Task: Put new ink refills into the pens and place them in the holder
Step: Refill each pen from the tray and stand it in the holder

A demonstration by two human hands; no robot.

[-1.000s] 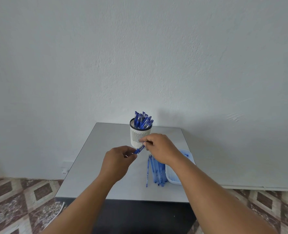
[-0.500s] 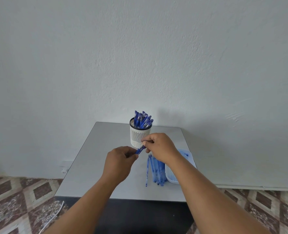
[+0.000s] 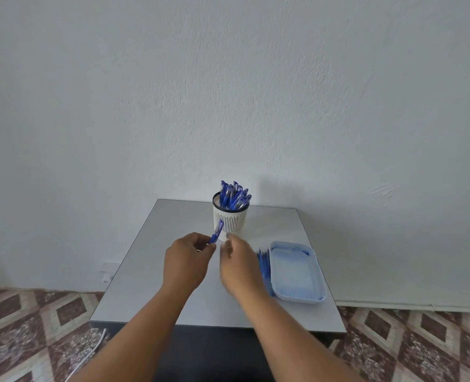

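Observation:
A white slotted pen holder [image 3: 230,221] stands at the middle back of the grey table [image 3: 151,271], filled with several blue capped pens [image 3: 234,195]. My left hand [image 3: 187,261] grips a blue pen [image 3: 217,232] whose capped end points up toward the holder. My right hand [image 3: 238,264] hovers just right of it, blurred, fingers loosely curled and holding nothing I can see. Several blue refills [image 3: 264,267] lie on the table, partly hidden behind my right hand.
A pale blue plastic tray [image 3: 297,271] sits at the right of the table beside the refills. The table stands against a white wall. A white cable [image 3: 86,359] lies on the patterned tile floor at lower left.
My right hand has let go of the pen and pulled back to the right. The left hand now holds the pen alone, tilted more upright. The tray has come into full view.

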